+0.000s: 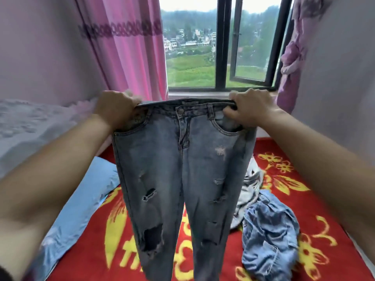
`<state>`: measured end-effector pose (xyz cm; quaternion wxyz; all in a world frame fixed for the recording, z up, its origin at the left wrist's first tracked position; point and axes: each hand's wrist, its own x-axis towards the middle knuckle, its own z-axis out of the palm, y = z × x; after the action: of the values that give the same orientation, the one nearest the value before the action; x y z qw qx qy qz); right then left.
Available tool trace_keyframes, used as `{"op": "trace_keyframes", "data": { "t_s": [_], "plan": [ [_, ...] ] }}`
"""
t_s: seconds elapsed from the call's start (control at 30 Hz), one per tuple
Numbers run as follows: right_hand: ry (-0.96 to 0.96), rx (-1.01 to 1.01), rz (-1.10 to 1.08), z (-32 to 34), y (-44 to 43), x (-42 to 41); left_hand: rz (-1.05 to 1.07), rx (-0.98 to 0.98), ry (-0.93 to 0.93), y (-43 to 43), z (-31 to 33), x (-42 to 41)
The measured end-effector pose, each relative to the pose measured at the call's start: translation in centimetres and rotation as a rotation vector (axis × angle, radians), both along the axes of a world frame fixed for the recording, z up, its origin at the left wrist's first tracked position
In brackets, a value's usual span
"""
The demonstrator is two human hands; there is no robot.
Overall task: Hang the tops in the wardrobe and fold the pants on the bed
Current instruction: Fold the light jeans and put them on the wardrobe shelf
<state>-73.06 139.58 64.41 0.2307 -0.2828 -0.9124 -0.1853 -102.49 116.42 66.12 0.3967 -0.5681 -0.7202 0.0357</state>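
Observation:
A pair of faded, ripped blue jeans (182,179) hangs in the air in front of me, front side facing me, legs dangling over the bed. My left hand (116,109) grips the left end of the waistband. My right hand (250,108) grips the right end, thumb over the pocket. Under the jeans lies the bed's red blanket with yellow flowers (284,179). A crumpled light-blue denim garment (269,234) and a grey-white garment (248,189) lie on the blanket to the right, partly hidden behind the jeans.
A light-blue pillow (81,203) lies on the left of the bed beside a white lacy cover (26,128). Pink curtains (129,47) flank a dark-framed window (221,43) straight ahead. A wall (341,78) runs close along the right side.

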Motion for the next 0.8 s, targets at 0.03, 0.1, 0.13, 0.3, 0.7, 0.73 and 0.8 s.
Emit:
{"op": "trace_keyframes", "data": {
  "t_s": [0.03,0.1,0.13,0.3,0.7,0.73,0.8],
  "plan": [
    [-0.029,-0.068,0.025,-0.4,0.0,-0.8,0.040,-0.028,-0.009,-0.7,-0.4,-0.1],
    [-0.092,-0.206,0.067,-1.1,-0.2,-2.5,0.122,-0.074,-0.051,-2.1,-1.4,-0.4],
    [-0.122,-0.263,0.083,-1.6,-0.3,-3.3,0.157,-0.098,-0.075,-2.7,-2.0,-0.9],
    [-0.265,-0.426,0.164,-5.1,-0.7,-6.9,0.163,-0.184,-0.126,-5.7,-6.3,-3.6],
    [-0.395,-0.447,-0.047,-12.4,0.2,-22.5,0.385,-0.490,-0.314,-1.1,-17.2,-19.5],
    [-0.327,-0.467,-0.082,-12.6,0.9,-24.1,0.383,-0.447,-0.364,-0.3,-17.4,-20.7],
    [-0.153,-0.516,-0.110,-12.2,2.3,-27.0,0.375,-0.337,-0.470,1.4,-16.8,-23.0]
  ]
}}
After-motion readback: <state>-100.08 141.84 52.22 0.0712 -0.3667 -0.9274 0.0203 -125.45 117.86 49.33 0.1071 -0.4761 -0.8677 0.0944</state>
